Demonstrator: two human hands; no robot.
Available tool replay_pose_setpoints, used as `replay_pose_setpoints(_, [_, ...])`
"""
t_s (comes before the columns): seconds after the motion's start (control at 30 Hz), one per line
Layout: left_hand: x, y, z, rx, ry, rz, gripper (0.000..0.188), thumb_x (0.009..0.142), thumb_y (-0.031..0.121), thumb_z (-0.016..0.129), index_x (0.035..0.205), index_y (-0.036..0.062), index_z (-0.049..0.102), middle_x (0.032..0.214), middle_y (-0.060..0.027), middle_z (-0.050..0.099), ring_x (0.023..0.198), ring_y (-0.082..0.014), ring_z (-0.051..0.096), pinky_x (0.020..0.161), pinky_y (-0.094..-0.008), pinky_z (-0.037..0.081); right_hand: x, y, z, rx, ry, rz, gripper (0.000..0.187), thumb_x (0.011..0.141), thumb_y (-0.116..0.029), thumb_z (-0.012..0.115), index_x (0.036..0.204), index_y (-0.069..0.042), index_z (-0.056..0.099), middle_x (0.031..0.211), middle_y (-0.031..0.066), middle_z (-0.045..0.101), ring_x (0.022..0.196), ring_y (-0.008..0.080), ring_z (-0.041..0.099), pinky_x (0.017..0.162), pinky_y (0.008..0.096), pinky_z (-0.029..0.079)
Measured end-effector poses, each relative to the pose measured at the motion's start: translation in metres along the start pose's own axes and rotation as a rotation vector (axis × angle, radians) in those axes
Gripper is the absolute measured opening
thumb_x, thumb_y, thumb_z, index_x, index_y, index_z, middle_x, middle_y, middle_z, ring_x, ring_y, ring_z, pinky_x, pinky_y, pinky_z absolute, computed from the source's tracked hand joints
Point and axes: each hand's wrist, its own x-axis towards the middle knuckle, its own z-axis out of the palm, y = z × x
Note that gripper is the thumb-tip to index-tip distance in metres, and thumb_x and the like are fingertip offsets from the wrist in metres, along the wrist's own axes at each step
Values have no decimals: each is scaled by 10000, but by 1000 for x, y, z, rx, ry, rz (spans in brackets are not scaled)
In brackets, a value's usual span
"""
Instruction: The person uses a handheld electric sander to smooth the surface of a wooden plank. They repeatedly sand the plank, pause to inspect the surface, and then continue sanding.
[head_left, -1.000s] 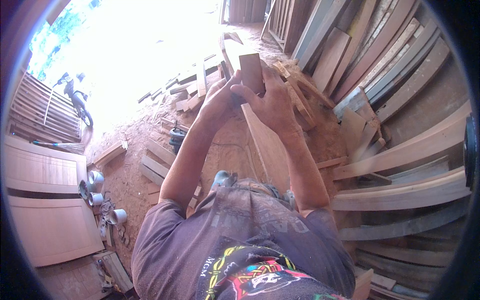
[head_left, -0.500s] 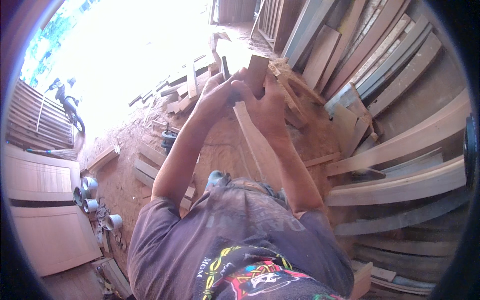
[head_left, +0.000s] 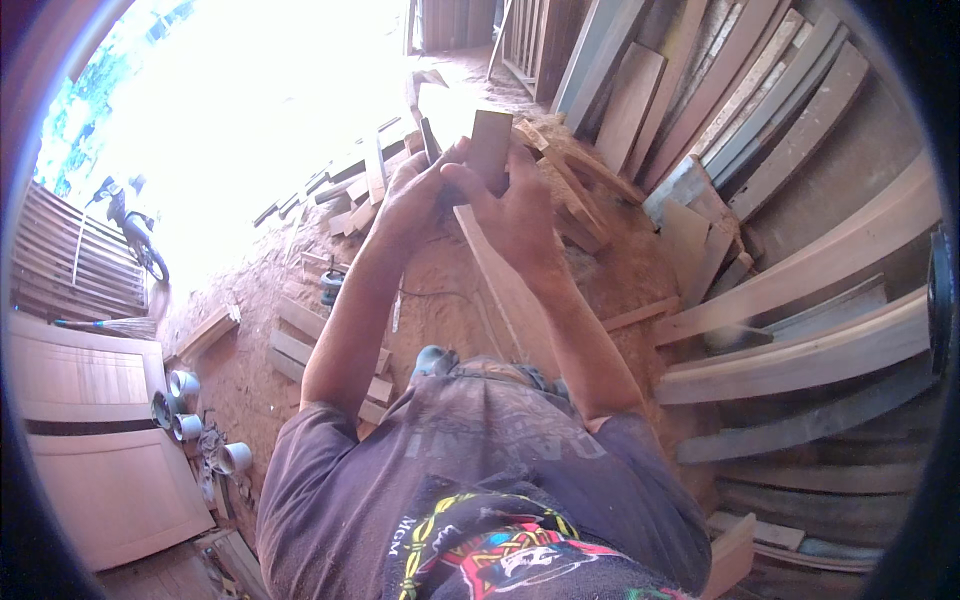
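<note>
Both my arms reach out in front of me, over my chest in a grey printed shirt. My left hand [head_left: 412, 195] and my right hand [head_left: 513, 208] are closed together around a short flat wooden board [head_left: 490, 148], whose upper end sticks up above my fingers. A dark narrow thing sits between my left fingers beside the board; I cannot tell what it is. Below my hands a long pale plank [head_left: 505, 290] runs down toward my waist.
Long boards [head_left: 800, 300] and planks lean in stacks on the right. Offcuts [head_left: 330, 200] lie scattered on the reddish dirt floor, with a cable [head_left: 425, 295]. Panelled doors [head_left: 90, 420] and several round cans [head_left: 185, 405] sit at left. A motorbike [head_left: 130, 225] stands outside in glare.
My hands and the board have drifted slightly left and lower in the picture, and the view has shifted with them. My grip on the board stays the same.
</note>
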Motion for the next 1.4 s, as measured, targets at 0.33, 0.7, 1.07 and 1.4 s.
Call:
replay_pose_setpoints(0.33, [1,1,2,36,25,3,435,1051,420,735,1150,-1,689,982,-41,711,848,-96,690,754,-260,571,-1,-1,0,-3,-3,76,556,940,-362,840,1294,30,664,1116,180,752,1022,271,761,872,388,603])
replay_pose_setpoints(0.7, [1,1,-3,88,30,-9,471,1050,452,729,1179,0,695,999,-33,704,892,-94,678,774,-271,567,0,-5,2,21,15,37,547,936,-342,844,1305,20,666,1148,207,741,1042,305,758,897,415,598])
replay_pose_setpoints(1.07, [1,1,-3,17,-2,9,517,1052,439,729,1220,-47,676,1064,-88,720,937,-124,703,793,-285,594,-1,-2,5,1,6,34,568,937,-381,841,1297,21,664,1114,195,746,1039,310,762,887,421,602])
replay_pose_setpoints(1.4, [-2,4,-3,16,-29,15,506,1071,410,708,1256,-59,663,1088,-91,720,956,-125,705,823,-284,591,-2,-1,7,-39,22,21,564,951,-397,828,1291,21,661,1109,202,744,1024,303,768,880,413,605])
